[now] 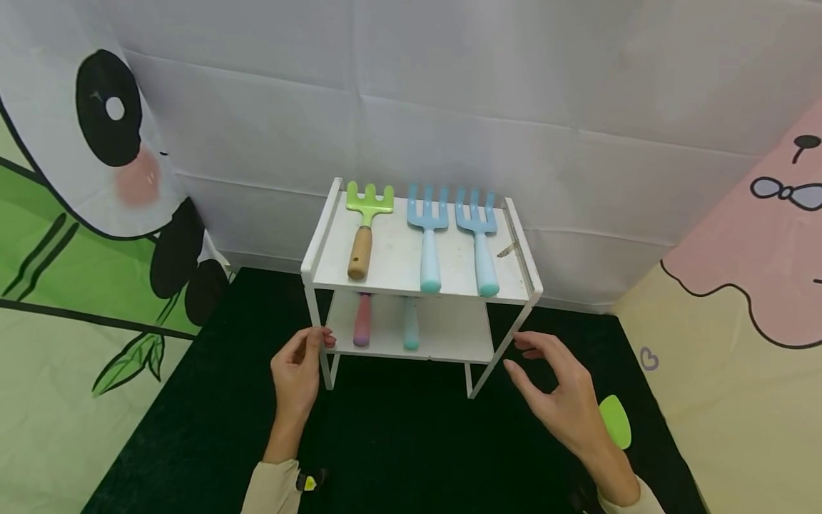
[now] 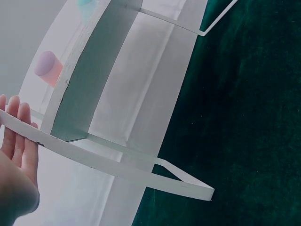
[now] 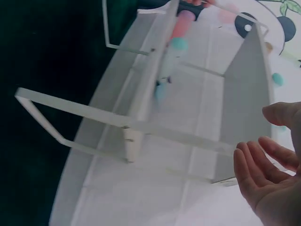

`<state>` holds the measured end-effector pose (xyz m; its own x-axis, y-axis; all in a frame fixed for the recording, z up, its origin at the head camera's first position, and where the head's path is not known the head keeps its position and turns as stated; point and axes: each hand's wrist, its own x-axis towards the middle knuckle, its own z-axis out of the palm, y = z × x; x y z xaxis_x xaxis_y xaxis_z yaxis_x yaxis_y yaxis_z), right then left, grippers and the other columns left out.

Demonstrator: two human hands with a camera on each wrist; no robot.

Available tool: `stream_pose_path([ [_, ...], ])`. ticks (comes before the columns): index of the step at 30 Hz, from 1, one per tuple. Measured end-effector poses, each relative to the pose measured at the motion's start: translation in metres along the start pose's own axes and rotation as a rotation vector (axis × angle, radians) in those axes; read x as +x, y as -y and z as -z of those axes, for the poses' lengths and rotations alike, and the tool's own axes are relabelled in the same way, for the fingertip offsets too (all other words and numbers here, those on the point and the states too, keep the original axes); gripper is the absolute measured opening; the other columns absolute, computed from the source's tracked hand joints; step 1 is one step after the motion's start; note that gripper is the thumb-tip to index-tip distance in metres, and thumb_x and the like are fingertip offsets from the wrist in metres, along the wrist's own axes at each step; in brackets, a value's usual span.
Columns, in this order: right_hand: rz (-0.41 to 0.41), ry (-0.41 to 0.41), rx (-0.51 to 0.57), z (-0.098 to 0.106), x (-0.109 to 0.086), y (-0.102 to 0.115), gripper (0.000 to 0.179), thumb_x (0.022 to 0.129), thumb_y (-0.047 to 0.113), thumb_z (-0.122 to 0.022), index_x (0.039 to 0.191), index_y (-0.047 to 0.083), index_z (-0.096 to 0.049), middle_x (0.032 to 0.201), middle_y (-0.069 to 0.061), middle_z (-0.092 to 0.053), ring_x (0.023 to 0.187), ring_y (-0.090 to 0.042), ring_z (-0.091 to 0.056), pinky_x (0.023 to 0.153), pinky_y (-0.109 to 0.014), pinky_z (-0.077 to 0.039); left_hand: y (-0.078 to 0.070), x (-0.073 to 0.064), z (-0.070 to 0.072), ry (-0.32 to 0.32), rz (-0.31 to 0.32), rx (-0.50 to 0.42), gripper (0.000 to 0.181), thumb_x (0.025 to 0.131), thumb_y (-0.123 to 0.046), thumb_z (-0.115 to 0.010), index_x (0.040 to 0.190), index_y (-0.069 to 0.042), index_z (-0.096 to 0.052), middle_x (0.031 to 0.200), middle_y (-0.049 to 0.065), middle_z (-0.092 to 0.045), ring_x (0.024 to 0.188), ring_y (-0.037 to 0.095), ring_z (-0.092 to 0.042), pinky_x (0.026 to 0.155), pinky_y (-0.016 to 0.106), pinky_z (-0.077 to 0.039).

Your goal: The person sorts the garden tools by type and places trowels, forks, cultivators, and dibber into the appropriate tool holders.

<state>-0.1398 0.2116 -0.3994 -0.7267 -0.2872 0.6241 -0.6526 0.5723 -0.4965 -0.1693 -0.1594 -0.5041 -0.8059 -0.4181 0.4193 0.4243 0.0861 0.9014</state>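
A white two-tier shelf (image 1: 392, 268) stands on the dark green floor in the head view. My left hand (image 1: 298, 375) grips its left front leg, and the left wrist view shows fingers (image 2: 22, 136) behind that white bar. At the right leg my right hand (image 1: 555, 389) is held with thumb and fingers apart, close to the bar; whether a fingertip touches is unclear. A green hand fork with a wooden handle (image 1: 362, 250) and two blue hand forks (image 1: 429, 250) (image 1: 483, 250) lie on the top tier. Pink (image 1: 362, 321) and light-blue handles (image 1: 411, 325) show below, their heads hidden.
White cloth (image 1: 449, 107) hangs behind the shelf. Printed cartoon panels flank it at the left (image 1: 77, 285) and right (image 1: 738, 285). A bright green object (image 1: 615, 422), partly covered by my right wrist, lies on the dark floor (image 1: 398, 450).
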Motion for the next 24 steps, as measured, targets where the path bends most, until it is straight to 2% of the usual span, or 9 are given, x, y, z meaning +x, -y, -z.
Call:
stream_pose_path([
  [5, -0.043, -0.004, -0.018, -0.004, -0.017, -0.012, 0.043, 0.086, -0.004, -0.079, 0.126, 0.003, -0.065, 0.122, -0.006, -0.067, 0.102, -0.015, -0.064, 0.092, -0.016, -0.048, -0.001, 0.001, -0.001, 0.002, -0.003, -0.005, 0.023, 0.107, -0.005, -0.053, 0.102, 0.007, -0.072, 0.092, 0.009, -0.074, 0.085, 0.011, -0.069, 0.087, 0.018, -0.054],
  [7, -0.083, 0.011, -0.030, -0.005, -0.024, -0.018, 0.041, 0.088, -0.001, -0.079, 0.126, 0.004, -0.065, 0.122, -0.006, -0.067, 0.103, -0.013, -0.063, 0.092, -0.016, -0.048, -0.001, 0.001, -0.001, 0.002, 0.000, -0.007, 0.023, 0.107, -0.006, -0.053, 0.102, 0.007, -0.072, 0.092, 0.011, -0.074, 0.085, 0.011, -0.069, 0.087, 0.018, -0.054],
  [12, -0.145, 0.027, -0.045, -0.008, -0.042, -0.031, 0.037, 0.090, 0.002, -0.078, 0.125, 0.006, -0.064, 0.120, -0.002, -0.066, 0.102, -0.016, -0.065, 0.091, -0.016, -0.049, -0.001, 0.001, -0.001, 0.003, 0.004, -0.007, 0.023, 0.107, -0.007, -0.054, 0.102, 0.006, -0.072, 0.093, 0.015, -0.073, 0.085, 0.011, -0.069, 0.087, 0.018, -0.054],
  [16, -0.164, 0.020, -0.046, -0.009, -0.055, -0.041, 0.037, 0.090, 0.000, -0.077, 0.124, 0.005, -0.065, 0.116, -0.001, -0.067, 0.101, -0.017, -0.065, 0.089, -0.015, -0.049, 0.001, 0.001, -0.001, 0.002, -0.009, -0.007, 0.022, 0.107, -0.004, -0.054, 0.102, 0.006, -0.072, 0.093, 0.017, -0.073, 0.085, 0.011, -0.069, 0.086, 0.018, -0.054],
  [24, -0.253, 0.009, -0.040, -0.009, -0.079, -0.059, 0.035, 0.090, -0.001, -0.077, 0.122, 0.007, -0.066, 0.113, 0.002, -0.067, 0.098, -0.018, -0.066, 0.086, -0.014, -0.049, 0.001, 0.001, -0.001, 0.002, -0.018, -0.007, 0.022, 0.107, -0.004, -0.054, 0.101, 0.007, -0.072, 0.091, 0.017, -0.073, 0.084, 0.010, -0.069, 0.086, 0.018, -0.054],
])
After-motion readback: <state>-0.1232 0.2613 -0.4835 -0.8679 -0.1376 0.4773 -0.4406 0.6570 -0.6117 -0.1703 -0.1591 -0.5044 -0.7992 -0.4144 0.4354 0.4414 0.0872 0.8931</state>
